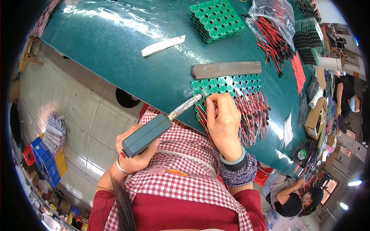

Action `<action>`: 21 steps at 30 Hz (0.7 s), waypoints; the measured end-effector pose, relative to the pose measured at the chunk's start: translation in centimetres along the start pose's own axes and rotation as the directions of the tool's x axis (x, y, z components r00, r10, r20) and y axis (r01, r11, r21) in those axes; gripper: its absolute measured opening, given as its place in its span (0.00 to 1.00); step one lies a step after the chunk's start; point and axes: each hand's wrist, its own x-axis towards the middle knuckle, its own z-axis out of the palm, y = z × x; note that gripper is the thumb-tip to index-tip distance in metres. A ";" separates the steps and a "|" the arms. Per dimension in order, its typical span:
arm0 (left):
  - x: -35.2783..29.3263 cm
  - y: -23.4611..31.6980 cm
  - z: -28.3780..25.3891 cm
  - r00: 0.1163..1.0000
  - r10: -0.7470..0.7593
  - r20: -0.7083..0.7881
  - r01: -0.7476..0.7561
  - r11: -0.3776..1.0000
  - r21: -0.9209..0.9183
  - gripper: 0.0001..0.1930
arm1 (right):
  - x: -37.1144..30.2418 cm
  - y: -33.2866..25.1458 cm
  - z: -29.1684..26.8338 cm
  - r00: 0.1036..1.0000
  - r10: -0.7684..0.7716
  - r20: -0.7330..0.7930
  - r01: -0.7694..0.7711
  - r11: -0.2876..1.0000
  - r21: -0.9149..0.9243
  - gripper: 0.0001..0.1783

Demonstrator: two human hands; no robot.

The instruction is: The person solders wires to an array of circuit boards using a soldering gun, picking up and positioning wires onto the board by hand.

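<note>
My left hand (pixel 133 159) is wrapped round the dark green, boxy handle of a soldering iron (pixel 146 136). Its metal barrel slants up to the right, with the tip at the left part of a panel of round green circuit boards (pixel 221 85). Just right of the tip, my right hand (pixel 224 119) has thumb and fingers pinched together over the panel, apparently on a thin wire; the fingers mostly hide it. Many red and black wires (pixel 250 115) with dark connectors hang from the panel's near side. A flat grey-brown bar (pixel 227 70) lies along its far edge.
On the green table (pixel 115 46) lie a white strip (pixel 163 45), a stack of green board panels (pixel 217 21) and a plastic bag (pixel 275 15) with red and black wires. White wires (pixel 288 131) and a cardboard box (pixel 316 117) are at right. Two people sit at right.
</note>
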 end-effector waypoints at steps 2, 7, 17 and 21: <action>-0.1 -0.1 0.1 1.000 -0.003 -0.006 0.003 1.000 -0.004 0.14 | 0.0 0.0 0.0 1.000 -0.002 -0.005 0.002 1.000 0.008 0.08; -0.1 -0.3 0.2 0.999 0.023 -0.029 -0.024 1.000 -0.013 0.13 | -0.1 -0.2 -0.3 0.999 0.023 0.029 -0.024 0.999 0.036 0.08; -0.2 -0.1 0.1 1.000 0.016 -0.023 -0.016 1.000 -0.023 0.13 | -0.5 -0.2 -0.7 0.999 -0.022 0.049 0.018 0.996 0.087 0.09; -0.3 -0.3 0.2 1.000 0.009 -0.027 -0.010 0.999 -0.042 0.13 | -0.5 -0.2 -0.4 0.999 -0.031 0.005 0.031 0.997 0.077 0.09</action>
